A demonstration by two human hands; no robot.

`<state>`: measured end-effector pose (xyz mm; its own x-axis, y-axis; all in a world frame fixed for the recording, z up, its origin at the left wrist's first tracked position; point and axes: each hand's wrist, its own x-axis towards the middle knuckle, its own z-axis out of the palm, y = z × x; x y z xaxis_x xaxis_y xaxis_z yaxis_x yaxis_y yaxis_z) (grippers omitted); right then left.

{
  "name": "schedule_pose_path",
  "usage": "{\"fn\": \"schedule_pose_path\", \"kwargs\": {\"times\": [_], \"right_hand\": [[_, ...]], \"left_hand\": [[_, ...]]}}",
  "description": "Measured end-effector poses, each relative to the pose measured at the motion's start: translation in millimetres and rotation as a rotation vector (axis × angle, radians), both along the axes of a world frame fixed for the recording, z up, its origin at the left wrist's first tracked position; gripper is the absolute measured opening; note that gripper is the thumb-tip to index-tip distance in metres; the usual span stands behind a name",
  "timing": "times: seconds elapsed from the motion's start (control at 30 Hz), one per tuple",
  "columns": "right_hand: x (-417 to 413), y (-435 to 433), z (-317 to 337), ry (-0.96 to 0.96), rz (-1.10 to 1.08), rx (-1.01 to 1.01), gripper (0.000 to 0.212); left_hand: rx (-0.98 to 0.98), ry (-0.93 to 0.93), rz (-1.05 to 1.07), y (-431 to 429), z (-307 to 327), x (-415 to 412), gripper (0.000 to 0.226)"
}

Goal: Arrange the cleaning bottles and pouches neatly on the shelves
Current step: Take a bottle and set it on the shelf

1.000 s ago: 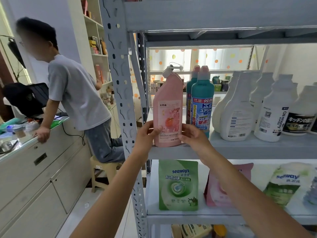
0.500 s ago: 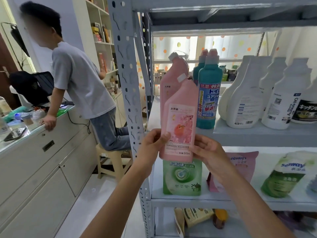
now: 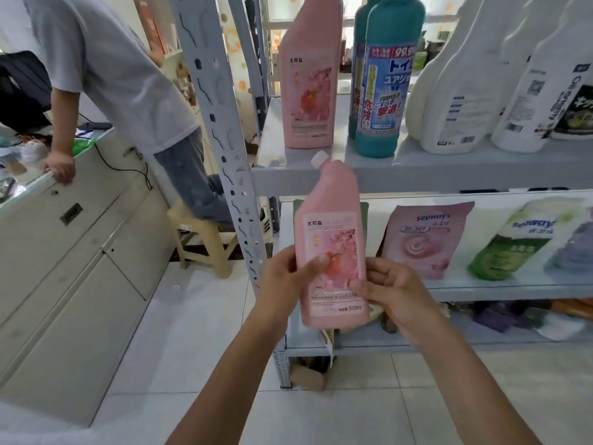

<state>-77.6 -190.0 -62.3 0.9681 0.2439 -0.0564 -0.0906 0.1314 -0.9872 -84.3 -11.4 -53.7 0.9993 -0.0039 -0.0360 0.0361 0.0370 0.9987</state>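
I see person in grey T-shirt and blue jeans [image 3: 106, 69] at left, one leg up on beige plastic stool [image 3: 205, 239], leaning on cream metal cabinet [image 3: 64, 268]. Black cable [image 3: 128, 168] trailing down cabinet front. Pale tiled floor [image 3: 128, 396] below.

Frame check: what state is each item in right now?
Held pink bottle: capped, tilted slightly, off the shelf.
Left hand: grips that bottle.
Right hand: grips that bottle.
Shelf pink bottle: upright on upper shelf.
Teal bottle: upright beside it.
White bottles: upright.
Pink pouch: propped on lower shelf.
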Motion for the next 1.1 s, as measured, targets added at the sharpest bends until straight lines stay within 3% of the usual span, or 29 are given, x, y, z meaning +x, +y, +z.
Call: {"fn": "schedule_pose_path", "kwargs": {"times": [0.13,0.23,0.4,0.57,0.67,0.73,0.8,0.93,1.0,1.07,1.1], "right_hand": [[-17,6,-12,0.075,0.044,-0.001,0.064],[-29,19,-21,0.129,0.013,-0.116,0.060],[-36,21,-23,0.085,-0.109,-0.118,0.069],[-40,26,-19,0.018,-0.222,-0.165,0.064],[-44,29,-19,-0.106,-0.344,-0.372,0.039],[-47,33,-20,-0.227,-0.387,-0.565,0.043],[-49,37,-23,-0.258,-0.403,-0.620,0.050],[-50,35,-25,-0.292,-0.246,-0.502,0.064],[-46,33,-19,-0.254,-0.098,-0.378,0.086],[-47,18,-27,-0.129,0.088,-0.045,0.120],[-45,14,-29,-0.024,0.174,0.104,0.119]], "left_hand": [[-0.072,0.008,0.068,-3,2,-4,0.035],[0.026,-0.044,0.058,-5,8,-4,0.029],[0.058,-0.039,0.039,-9,9,-11,0.045],[0.169,-0.150,0.241,-28,10,-23,0.057],[0.116,-0.147,0.197,-38,12,-32,0.065],[0.061,-0.138,0.152,-41,14,-34,0.065],[0.046,-0.149,0.121,-41,15,-35,0.058],[0.009,-0.191,0.116,-33,14,-34,0.052],[-0.047,-0.174,0.069,-24,14,-32,0.058],[-0.135,-0.152,-0.011,-15,12,-33,0.060],[-0.173,-0.143,-0.050,-12,11,-34,0.063]]}}
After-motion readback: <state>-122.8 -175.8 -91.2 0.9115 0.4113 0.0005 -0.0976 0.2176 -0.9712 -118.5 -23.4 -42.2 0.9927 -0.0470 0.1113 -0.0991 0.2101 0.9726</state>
